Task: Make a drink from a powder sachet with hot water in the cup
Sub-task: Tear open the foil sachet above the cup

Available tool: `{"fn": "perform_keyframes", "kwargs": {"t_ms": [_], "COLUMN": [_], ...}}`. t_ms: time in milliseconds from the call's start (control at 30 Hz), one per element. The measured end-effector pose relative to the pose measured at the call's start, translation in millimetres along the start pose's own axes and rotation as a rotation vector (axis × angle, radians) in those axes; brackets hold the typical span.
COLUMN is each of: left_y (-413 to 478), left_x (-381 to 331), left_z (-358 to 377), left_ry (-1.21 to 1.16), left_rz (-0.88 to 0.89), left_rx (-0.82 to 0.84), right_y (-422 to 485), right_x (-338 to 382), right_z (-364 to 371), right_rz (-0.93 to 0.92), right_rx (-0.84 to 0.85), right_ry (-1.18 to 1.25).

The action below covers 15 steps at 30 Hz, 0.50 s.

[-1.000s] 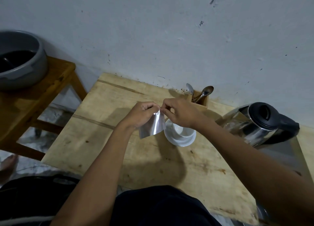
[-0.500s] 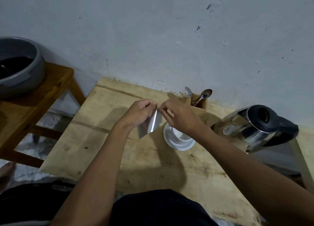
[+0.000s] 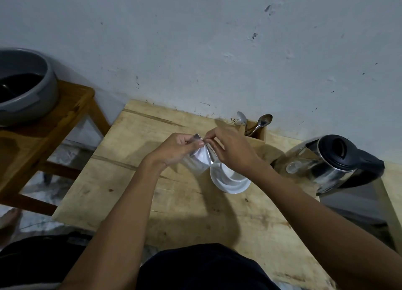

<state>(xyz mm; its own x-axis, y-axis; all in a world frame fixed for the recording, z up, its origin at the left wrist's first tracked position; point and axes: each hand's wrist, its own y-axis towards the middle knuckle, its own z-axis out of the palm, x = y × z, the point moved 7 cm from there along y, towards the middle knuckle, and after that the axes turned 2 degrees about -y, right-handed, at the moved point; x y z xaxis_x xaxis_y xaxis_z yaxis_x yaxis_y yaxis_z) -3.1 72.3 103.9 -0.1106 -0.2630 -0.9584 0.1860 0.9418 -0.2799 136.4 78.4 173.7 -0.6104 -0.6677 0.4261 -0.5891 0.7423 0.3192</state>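
My left hand (image 3: 176,149) and right hand (image 3: 230,150) both pinched the top edge of the silver sachet (image 3: 201,159), held just above the white cup (image 3: 230,178) on the desk (image 3: 130,181). I judged a sudden rip could scatter powder past the cup, toward the kettle (image 3: 326,163).

- Single head-worn wide-angle view, looking forward and steeply down from above.
- Close over the wooden surface (image 3: 121,181), forearms reaching in from the bottom edge.
- Faces the pale wall (image 3: 195,39) behind.
- No second view to overlap.
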Motion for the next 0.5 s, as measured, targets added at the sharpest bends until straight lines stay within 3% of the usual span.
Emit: {"fn": "perform_keyframes", "kwargs": {"t_ms": [333,500], "left_y": [3,7], "left_x": [-7,7], "left_z": [-10,-31], "left_ry": [0.021,-0.014], "left_rz": [0.044,0.004], "left_rx": [-0.020,-0.130], "right_y": [-14,-30], "right_x": [1,0], "right_z": [-7,-16], "right_rz": [-0.010,0.035], "right_rx": [-0.097,-0.185], "right_ry": [0.040,0.113]}}
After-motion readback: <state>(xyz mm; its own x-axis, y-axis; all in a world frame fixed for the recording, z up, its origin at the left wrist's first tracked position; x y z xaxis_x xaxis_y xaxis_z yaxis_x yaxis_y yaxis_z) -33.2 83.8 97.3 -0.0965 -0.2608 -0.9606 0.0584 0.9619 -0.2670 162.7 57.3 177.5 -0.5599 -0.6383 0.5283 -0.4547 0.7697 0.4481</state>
